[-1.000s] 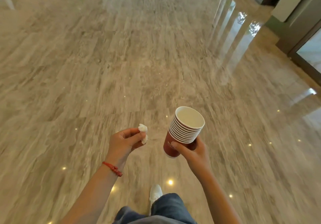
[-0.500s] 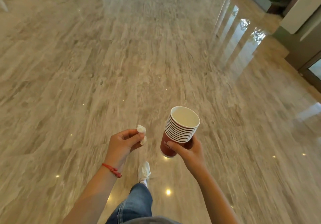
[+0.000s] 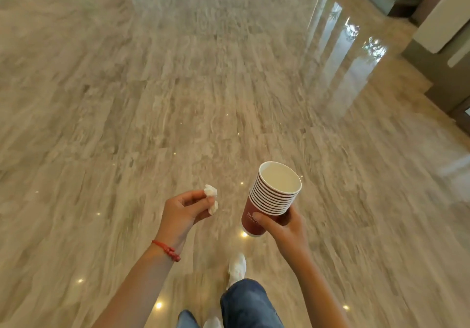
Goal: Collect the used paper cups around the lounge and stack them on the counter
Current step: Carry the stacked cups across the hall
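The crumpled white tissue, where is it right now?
The crumpled white tissue is pinched in the left hand, left of the stack of red paper cups.

— Where are your hands?
— My left hand (image 3: 184,212) at 7 o'clock, fingers pinched; my right hand (image 3: 286,228) at 5 o'clock, fingers curled, gripping.
— Arms?
— Both forearms bare, reaching forward.

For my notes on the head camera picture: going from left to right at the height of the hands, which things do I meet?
Red bracelet → left hand → crumpled tissue → stack of paper cups → right hand.
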Demonstrator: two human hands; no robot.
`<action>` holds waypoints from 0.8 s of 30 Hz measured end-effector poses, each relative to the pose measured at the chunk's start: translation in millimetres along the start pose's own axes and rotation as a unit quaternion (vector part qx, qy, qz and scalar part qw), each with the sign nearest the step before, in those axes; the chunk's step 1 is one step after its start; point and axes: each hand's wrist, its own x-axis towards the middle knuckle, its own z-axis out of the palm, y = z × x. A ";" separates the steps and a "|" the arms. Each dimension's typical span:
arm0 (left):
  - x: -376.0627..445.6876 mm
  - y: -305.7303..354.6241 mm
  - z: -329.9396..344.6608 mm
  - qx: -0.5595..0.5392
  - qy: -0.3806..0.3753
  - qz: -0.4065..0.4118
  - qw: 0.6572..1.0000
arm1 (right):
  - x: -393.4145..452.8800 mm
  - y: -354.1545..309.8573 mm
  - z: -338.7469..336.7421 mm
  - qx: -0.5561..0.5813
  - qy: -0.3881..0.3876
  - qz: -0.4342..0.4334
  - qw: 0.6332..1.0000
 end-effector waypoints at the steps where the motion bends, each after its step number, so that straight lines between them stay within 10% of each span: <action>1: 22.9 4.2 7.3 -0.002 -0.001 -0.003 1.000 | 24.8 -2.0 1.8 0.000 0.001 0.000 1.000; 24: 521.2 166.9 132.8 -0.026 0.034 0.000 0.999 | 579.3 -85.2 46.5 -0.010 -0.061 -0.004 0.998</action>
